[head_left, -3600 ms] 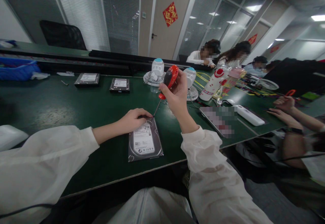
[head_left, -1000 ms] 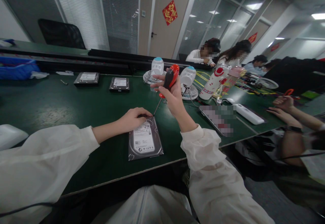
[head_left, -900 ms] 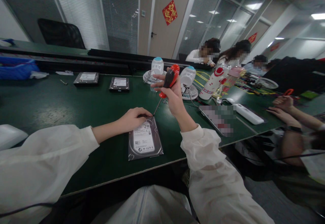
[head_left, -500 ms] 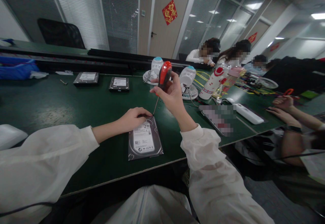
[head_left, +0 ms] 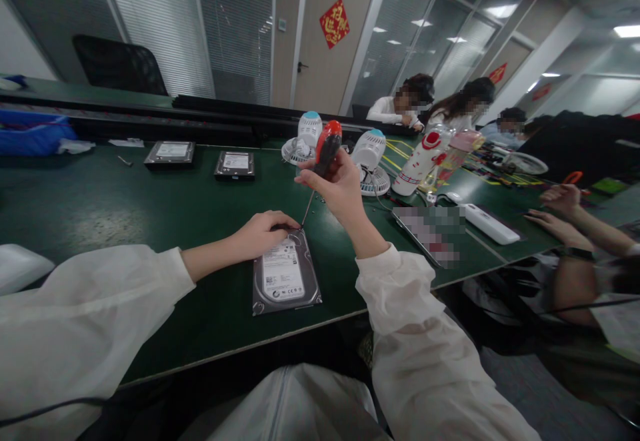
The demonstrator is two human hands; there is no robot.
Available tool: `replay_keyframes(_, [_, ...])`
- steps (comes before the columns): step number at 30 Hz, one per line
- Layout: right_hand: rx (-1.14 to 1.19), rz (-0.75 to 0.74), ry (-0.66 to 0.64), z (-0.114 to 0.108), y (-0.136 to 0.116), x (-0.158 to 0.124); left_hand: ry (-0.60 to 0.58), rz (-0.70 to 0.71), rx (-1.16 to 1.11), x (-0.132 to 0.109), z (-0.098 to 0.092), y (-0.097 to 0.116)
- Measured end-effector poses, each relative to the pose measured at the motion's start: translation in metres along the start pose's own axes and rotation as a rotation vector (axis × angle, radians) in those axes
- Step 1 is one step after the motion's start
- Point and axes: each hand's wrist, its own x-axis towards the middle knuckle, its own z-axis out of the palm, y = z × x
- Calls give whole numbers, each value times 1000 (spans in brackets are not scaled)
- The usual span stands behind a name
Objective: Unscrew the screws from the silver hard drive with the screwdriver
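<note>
A silver hard drive (head_left: 285, 276) with a white label lies flat near the front edge of the green table (head_left: 125, 208). My left hand (head_left: 263, 234) rests on the drive's far left corner with its fingers curled down on it. My right hand (head_left: 339, 186) is closed round the red-and-black handle of a screwdriver (head_left: 325, 148). The screwdriver's thin shaft slants down to the drive's far edge, right beside my left fingertips.
Two more hard drives (head_left: 171, 153) (head_left: 235, 164) lie farther back on the table. Two small white fans (head_left: 306, 136) (head_left: 371, 158), a white-and-red bottle (head_left: 424, 161) and a white box (head_left: 489, 224) stand to the right. Another person's hands (head_left: 560, 211) rest at the right; more people sit behind.
The screwdriver handle has swung from tilted right to more upright in my right hand, with the fingers shifting round it. Its tip stays at the drive's far edge. My left hand has not moved.
</note>
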Motion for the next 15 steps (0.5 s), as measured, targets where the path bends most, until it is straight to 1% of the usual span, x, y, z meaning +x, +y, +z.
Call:
replay_keyframes(3, [12,12,13,0,1,0,-3,0,0,0,0,0])
replay_keyframes(7, [23,4,-4,1,0,-1,-5,9,-7,0,0,-3])
replay_keyframes(15, [85,-23,-94,-6,4,0,-7,9,-20,-1,0,-3])
